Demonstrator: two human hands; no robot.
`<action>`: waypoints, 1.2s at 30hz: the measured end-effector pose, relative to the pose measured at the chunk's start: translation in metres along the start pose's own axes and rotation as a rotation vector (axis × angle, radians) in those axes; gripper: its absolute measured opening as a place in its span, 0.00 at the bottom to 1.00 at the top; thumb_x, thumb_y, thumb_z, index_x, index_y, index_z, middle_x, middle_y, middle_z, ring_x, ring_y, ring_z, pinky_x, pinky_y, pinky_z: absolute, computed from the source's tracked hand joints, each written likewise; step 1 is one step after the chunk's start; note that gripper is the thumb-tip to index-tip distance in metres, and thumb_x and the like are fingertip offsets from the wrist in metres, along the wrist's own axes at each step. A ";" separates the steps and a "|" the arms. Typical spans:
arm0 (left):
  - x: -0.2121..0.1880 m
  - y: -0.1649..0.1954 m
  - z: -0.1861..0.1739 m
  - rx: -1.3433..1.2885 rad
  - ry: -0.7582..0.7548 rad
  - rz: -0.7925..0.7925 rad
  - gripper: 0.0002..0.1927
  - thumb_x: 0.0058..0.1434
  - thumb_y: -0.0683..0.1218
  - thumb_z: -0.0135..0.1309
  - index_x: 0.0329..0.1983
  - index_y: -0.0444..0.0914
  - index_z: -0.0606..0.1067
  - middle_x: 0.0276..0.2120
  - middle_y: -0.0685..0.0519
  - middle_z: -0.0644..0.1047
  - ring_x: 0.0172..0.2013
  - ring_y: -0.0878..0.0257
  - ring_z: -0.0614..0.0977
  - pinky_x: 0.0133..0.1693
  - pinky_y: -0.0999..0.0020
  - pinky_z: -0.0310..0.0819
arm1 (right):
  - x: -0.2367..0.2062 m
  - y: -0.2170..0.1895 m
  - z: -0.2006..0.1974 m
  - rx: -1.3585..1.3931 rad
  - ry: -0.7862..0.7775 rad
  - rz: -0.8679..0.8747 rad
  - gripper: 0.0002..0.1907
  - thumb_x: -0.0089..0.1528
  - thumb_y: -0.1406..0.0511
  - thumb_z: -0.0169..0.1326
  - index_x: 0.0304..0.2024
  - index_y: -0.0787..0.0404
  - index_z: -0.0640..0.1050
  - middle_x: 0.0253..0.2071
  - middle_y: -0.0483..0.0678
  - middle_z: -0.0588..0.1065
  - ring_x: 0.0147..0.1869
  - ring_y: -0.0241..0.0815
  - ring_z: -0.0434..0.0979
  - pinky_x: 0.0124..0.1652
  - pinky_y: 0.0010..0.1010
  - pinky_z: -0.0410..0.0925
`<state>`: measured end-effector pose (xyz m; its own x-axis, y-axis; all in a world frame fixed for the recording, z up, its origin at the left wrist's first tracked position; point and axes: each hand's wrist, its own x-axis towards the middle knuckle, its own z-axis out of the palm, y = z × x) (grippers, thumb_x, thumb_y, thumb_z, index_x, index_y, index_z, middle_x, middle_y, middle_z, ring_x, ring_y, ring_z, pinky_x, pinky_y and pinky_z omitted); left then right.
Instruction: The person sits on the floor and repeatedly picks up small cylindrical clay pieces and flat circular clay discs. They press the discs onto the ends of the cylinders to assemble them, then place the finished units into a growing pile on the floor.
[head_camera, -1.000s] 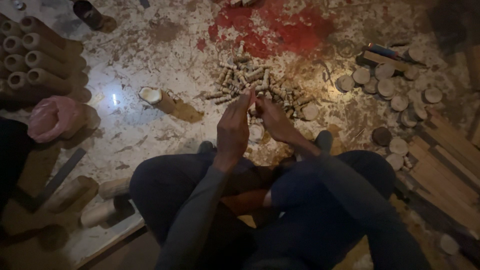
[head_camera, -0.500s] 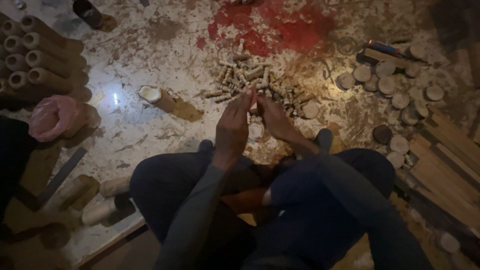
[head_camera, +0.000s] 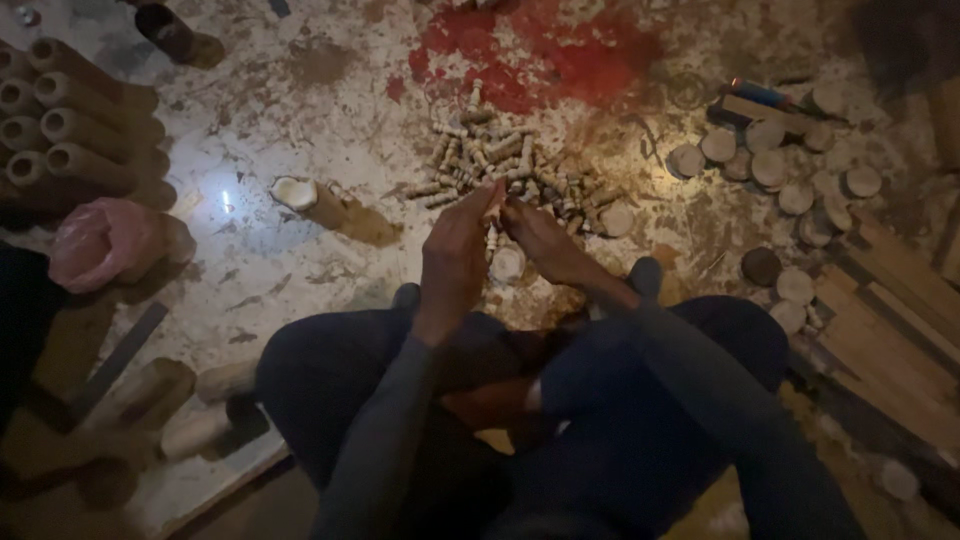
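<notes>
Two hands work low over a stained stone floor (head_camera: 300, 90), seen from above a seated person's knees. Largest items first: planks (head_camera: 900, 320) stacked at the right edge, likely kept within reach as stock; thick hollow tubes (head_camera: 70, 130) laid side by side at upper left, with a pink bag (head_camera: 100, 240) below them. One short cylinder (head_camera: 310, 200) lies alone on its side left of centre. Flat round discs (head_camera: 790, 170) are scattered upper right, probably a sorted batch. Smallest: a heap of short pegs (head_camera: 490, 160) directly ahead of the hands, piled close so pieces can be picked without reaching.

Left hand (head_camera: 455, 265): raised edge-on, fingers straight and together, tips touching the near edge of the peg heap. Right hand (head_camera: 550, 245): palm down, fingertips meeting the left fingertips. Both appear to pinch something small between them; the item itself is hidden, cannot tell which piece. One disc (head_camera: 507, 263) lies on the floor just under and between the two hands
</notes>
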<state>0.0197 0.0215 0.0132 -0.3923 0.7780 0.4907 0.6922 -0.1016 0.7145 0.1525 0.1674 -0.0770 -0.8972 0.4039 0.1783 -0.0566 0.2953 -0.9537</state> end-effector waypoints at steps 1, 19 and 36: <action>0.000 -0.001 -0.001 -0.006 -0.020 -0.012 0.19 0.73 0.37 0.44 0.66 0.36 0.72 0.57 0.40 0.79 0.56 0.43 0.80 0.54 0.52 0.78 | 0.001 -0.001 -0.002 -0.077 0.016 0.085 0.26 0.78 0.55 0.35 0.67 0.69 0.67 0.43 0.51 0.72 0.44 0.44 0.71 0.45 0.38 0.66; -0.009 -0.001 0.001 0.345 -0.065 0.154 0.29 0.63 0.32 0.49 0.69 0.37 0.70 0.60 0.44 0.78 0.59 0.46 0.80 0.55 0.57 0.77 | 0.000 0.021 -0.007 0.055 0.245 0.116 0.29 0.80 0.52 0.33 0.58 0.73 0.68 0.51 0.59 0.68 0.54 0.54 0.67 0.53 0.48 0.61; -0.004 -0.024 0.005 0.369 0.012 0.078 0.32 0.61 0.28 0.46 0.70 0.36 0.68 0.62 0.41 0.77 0.64 0.45 0.76 0.62 0.51 0.75 | -0.005 0.021 -0.012 0.822 0.188 0.328 0.27 0.82 0.46 0.44 0.51 0.64 0.73 0.44 0.47 0.70 0.46 0.41 0.70 0.47 0.36 0.67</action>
<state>0.0081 0.0244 -0.0081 -0.3358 0.7691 0.5438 0.8909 0.0720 0.4484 0.1611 0.1821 -0.0946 -0.8411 0.5149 -0.1654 -0.1699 -0.5420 -0.8230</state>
